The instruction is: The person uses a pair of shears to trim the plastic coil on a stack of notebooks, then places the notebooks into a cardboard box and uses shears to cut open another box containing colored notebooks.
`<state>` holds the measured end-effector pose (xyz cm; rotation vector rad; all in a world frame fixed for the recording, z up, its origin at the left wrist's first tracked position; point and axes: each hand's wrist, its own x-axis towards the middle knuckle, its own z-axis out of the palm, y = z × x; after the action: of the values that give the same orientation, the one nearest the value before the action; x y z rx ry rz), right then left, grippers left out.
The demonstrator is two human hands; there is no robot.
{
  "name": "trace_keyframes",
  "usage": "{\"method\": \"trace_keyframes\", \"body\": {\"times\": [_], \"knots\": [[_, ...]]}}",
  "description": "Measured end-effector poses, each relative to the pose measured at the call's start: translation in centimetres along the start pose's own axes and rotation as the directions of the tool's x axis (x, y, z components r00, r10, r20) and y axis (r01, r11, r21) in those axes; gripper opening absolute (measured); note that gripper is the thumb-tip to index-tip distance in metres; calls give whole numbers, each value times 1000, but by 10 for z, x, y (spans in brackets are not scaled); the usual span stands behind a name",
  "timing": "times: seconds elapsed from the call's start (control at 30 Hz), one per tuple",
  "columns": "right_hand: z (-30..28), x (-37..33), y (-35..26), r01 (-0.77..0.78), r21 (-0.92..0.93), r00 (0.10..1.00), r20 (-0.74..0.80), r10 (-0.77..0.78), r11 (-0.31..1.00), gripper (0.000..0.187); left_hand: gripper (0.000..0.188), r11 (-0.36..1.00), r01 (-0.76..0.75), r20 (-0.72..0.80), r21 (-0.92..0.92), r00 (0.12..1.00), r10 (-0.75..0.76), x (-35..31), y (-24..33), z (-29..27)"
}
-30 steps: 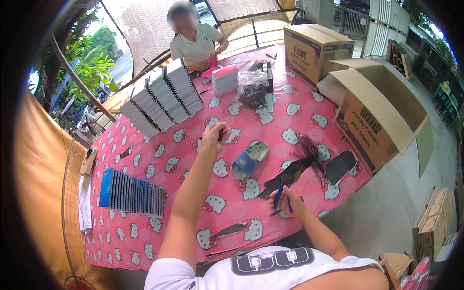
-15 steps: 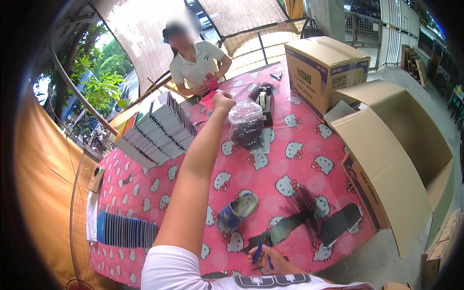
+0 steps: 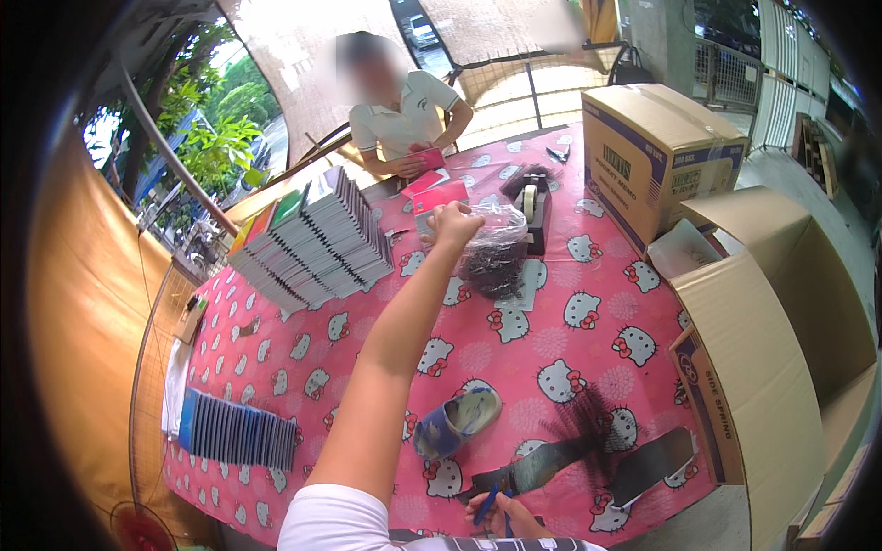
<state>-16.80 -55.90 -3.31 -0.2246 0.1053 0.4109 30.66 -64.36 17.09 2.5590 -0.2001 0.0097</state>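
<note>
My left arm reaches across the table, and my left hand (image 3: 452,224) is closed at the near side of a small stack of pink-covered notebooks (image 3: 441,194). What its fingers grip, if anything, is hidden. A clear plastic bag (image 3: 501,225) with black contents lies just right of it. Low in the view, my right hand (image 3: 516,519) holds blue-handled pliers (image 3: 489,503), beside a dark flat strip (image 3: 537,464) and loose black spiral coils (image 3: 583,422). A blue slipper-shaped item (image 3: 455,422) lies between my arms.
A tall stack of spiral notebooks (image 3: 317,243) stands left; a blue-edged row (image 3: 234,432) lies nearer. A tape dispenser (image 3: 536,220) sits beyond the bag. Cardboard boxes, one closed (image 3: 652,156) and one open (image 3: 753,349), line the right. Across the table, a person (image 3: 404,124) holds a pink notebook.
The view has shifted, moving most things rightward. My left hand has drawn slightly nearer, to the near side of the pink stack. The right hand keeps the blue-handled pliers.
</note>
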Motion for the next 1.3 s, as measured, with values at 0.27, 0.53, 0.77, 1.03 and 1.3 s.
{"method": "trace_keyframes", "body": {"times": [0.27,0.53,0.77,1.03,1.3], "knots": [[5,5,0,81,-148,997,6,-81,986,78,37,855,-371,-43,-361,923,382,-162,-101,-31],[24,6,-14,-24,-370,989,-142,-31,929,72,29,606,217,210,-765,974,-83,-328,-240,-114],[136,75,25,146,-603,976,-43,-215,784,64,26,476,194,206,-858,978,-26,-387,-324,-194],[242,190,131,214,-864,976,167,-141,456,36,20,496,-257,-267,-829,962,51,-413,-365,-357],[300,256,192,546,-757,760,628,-169,-359,39,53,914,-406,-208,-3,894,396,-329,-399,-436]]}}
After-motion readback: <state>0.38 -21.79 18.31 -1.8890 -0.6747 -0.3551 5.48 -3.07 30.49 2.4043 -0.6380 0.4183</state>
